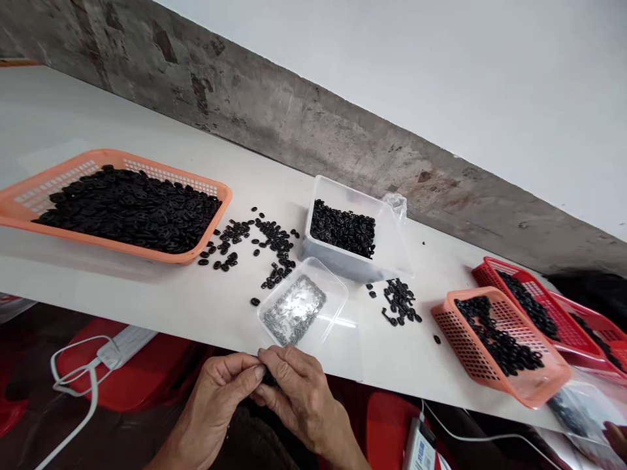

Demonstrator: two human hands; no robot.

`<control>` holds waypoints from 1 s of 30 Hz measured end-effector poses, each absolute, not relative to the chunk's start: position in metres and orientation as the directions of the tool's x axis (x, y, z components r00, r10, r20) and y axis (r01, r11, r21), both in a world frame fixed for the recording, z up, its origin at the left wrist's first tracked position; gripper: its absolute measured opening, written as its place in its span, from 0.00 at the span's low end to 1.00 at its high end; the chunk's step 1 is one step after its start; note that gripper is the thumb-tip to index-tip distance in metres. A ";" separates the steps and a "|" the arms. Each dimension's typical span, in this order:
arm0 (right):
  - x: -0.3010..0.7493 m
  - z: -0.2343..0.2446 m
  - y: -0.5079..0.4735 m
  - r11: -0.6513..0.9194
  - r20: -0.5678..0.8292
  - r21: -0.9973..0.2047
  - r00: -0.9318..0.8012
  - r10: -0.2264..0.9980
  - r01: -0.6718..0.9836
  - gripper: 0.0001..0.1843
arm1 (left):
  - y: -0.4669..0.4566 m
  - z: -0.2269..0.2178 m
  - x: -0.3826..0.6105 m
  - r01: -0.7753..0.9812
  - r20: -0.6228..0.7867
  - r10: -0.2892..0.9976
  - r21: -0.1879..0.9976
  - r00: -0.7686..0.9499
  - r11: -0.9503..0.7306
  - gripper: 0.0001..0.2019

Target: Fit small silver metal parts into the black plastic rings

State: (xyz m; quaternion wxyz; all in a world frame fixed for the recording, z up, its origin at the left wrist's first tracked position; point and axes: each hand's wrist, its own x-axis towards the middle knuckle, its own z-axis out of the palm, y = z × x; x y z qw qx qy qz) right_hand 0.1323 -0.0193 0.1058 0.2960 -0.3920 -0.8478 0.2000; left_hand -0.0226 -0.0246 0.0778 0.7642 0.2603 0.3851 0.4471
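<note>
At the lower centre of the frame, below the near edge of the white desk [122, 294], the left hand [223, 391] and the right hand [298, 391] meet fingertip to fingertip, pinched narrow around a small black plastic piece [268, 376] that is mostly hidden between them. Because they work off the desk's edge and over the lap, a slip would likely drop the piece out of sight onto the dark floor.

The shallow clear plastic tray of tiny grey metal parts [300, 309] sits just above the hands, touching the desk's near edge; a careless lift of a knuckle could tip it and scatter its contents.

The left wrist comes up from lower left, fingers curled inward, thumb on top. The right hand angles in from lower right, knuckles raised, thumb meeting the left thumb.
</note>
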 end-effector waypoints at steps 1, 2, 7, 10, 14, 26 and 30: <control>0.133 0.106 -0.020 0.609 0.352 -0.566 -0.506 0.788 0.555 0.18 | -0.025 0.079 -0.022 -0.508 -0.363 0.879 0.718 0.309 0.475 0.05; 0.133 0.105 -0.020 0.605 0.358 -0.562 -0.493 0.793 0.564 0.17 | -0.024 0.080 -0.021 -0.539 -0.375 0.870 0.684 0.320 0.492 0.05; 0.138 0.100 -0.022 0.605 0.409 -0.572 -0.447 0.796 0.554 0.19 | -0.027 0.081 -0.018 -0.684 -0.474 0.809 0.462 0.348 0.565 0.03; 0.139 0.098 -0.020 0.608 0.437 -0.626 -0.425 0.793 0.489 0.20 | -0.031 0.080 -0.016 -0.721 -0.530 0.784 0.399 0.322 0.566 0.04; 0.136 0.100 -0.018 0.615 0.464 -0.686 -0.416 0.782 0.389 0.18 | -0.033 0.081 -0.014 -0.698 -0.445 0.799 0.414 0.406 0.585 0.05; 0.137 0.092 -0.029 0.520 0.410 -0.781 -0.343 0.845 0.347 0.21 | -0.036 0.082 -0.017 -0.640 -0.355 0.884 0.611 0.304 0.466 0.13; 0.131 0.086 -0.040 0.356 0.335 -0.893 -0.121 0.934 0.277 0.13 | -0.040 0.071 -0.018 -0.542 -0.360 0.921 0.748 0.153 0.382 0.13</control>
